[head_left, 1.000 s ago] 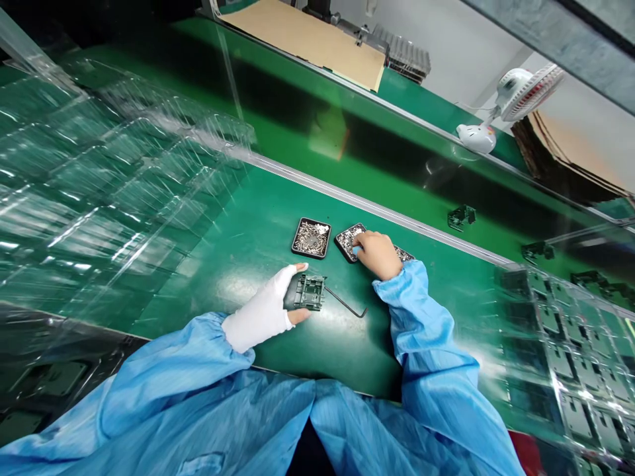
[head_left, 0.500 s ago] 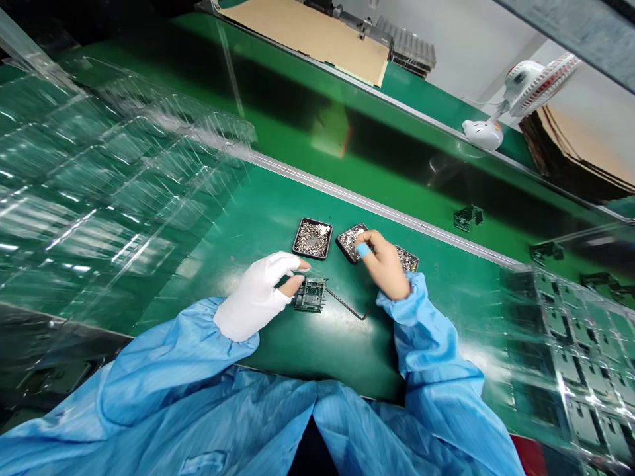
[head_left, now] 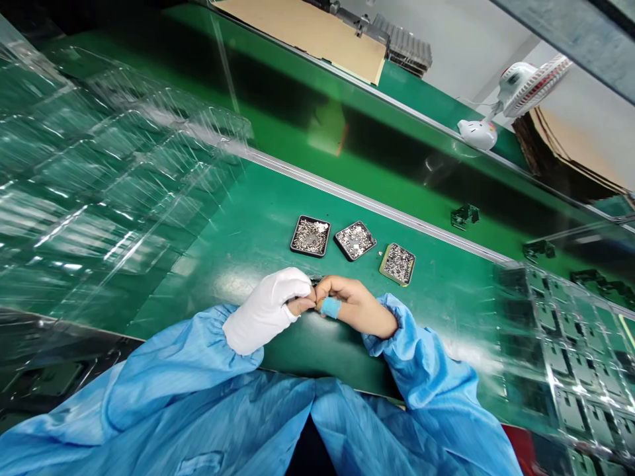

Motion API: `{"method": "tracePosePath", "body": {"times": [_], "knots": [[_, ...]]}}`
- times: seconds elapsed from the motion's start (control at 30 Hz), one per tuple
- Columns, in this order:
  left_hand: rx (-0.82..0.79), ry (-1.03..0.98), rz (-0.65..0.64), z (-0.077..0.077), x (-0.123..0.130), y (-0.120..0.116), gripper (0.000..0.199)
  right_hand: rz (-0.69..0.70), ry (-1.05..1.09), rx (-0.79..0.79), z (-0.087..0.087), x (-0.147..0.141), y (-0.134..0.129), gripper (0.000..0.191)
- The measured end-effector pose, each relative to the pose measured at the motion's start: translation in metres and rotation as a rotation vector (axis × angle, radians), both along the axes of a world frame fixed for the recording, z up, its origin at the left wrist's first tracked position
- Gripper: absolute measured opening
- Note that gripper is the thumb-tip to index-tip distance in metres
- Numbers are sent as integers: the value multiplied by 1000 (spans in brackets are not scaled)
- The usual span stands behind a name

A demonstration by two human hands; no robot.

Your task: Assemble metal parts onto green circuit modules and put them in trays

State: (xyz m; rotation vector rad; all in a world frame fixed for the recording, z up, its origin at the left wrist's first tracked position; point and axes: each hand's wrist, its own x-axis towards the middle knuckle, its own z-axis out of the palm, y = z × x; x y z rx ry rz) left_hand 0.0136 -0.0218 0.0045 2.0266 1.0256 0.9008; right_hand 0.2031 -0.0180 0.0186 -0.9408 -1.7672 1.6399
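Note:
My left hand (head_left: 270, 309), in a white glove with bare thumb and fingertip, is closed in a pinch. Its tips meet those of my right hand (head_left: 354, 305), which is bare with blue tape on the thumb and also pinches. Whatever lies between the fingertips is too small and covered to make out. Just behind the fingers a sliver of a dark part (head_left: 317, 279) shows; the rest is hidden by my hands. Beyond them stand three small trays of tiny metal pieces: a left tray (head_left: 292, 247), a middle tray (head_left: 342, 252) and a right yellowish-edged tray (head_left: 408, 284).
Clear plastic blister trays (head_left: 124, 149) lie on the left of the green table (head_left: 248, 218). More blister trays (head_left: 570, 350), holding dark parts, stand at the right. A metal rail (head_left: 337, 191) edges the back. Past it are a dark bracket (head_left: 465, 216) and a white fan (head_left: 479, 134).
My right hand has come back from the middle tray to meet my left fingertips. The dark frame-like part and the bent hex key, earlier in view, are now mostly covered by my hands.

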Motion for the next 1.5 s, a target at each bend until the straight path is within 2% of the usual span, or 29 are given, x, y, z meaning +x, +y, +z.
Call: {"method": "tracePosePath", "body": {"times": [0.07, 0.13, 0.2, 0.27, 0.37, 0.47, 0.63, 0.8, 0.97, 1.1, 1.17, 1.27, 1.37, 1.5], "knots": [[-24, -10, 47, -6, -3, -3, 33, 37, -7, 44, 2, 4, -1, 20], [-6, -2, 129, -15, -6, -6, 33, -17, -52, 163, 3, 10, -1, 13], [4, 50, 166, -23, -7, -6, 61, -109, -129, 287, 2, 15, 0, 9], [-42, 136, 139, -30, -6, -6, 72, -170, -213, 392, -3, 18, 1, 9], [-114, 179, 99, -34, 0, -6, 55, -147, -312, 562, -12, 17, 3, 11], [-82, 152, 81, -31, 5, -9, 47, -108, -374, 673, -18, 13, 2, 10], [-5, 162, 94, -26, 6, -12, 41, -60, -424, 723, -20, 10, 1, 10], [64, 238, 124, -29, 8, -15, 41, -25, -469, 713, -22, 10, 0, 12], [71, 233, 115, -31, 7, -18, 43, -147, -478, 592, -23, 8, -6, 13], [-33, 184, 22, -21, 0, -13, 51, -207, -463, 483, -17, 4, -9, 9], [-59, 262, 1, -12, -2, -7, 41, -199, -502, 496, -13, 1, -10, 9], [-10, 464, -7, 0, -1, -1, 12, -138, -602, 562, -11, -4, -13, 11], [69, 572, -20, 5, 4, 1, 11, -90, -678, 619, -12, -9, -16, 14], [128, 612, 14, 2, 8, -1, 12, -81, -715, 673, -12, -14, -17, 18]]}}
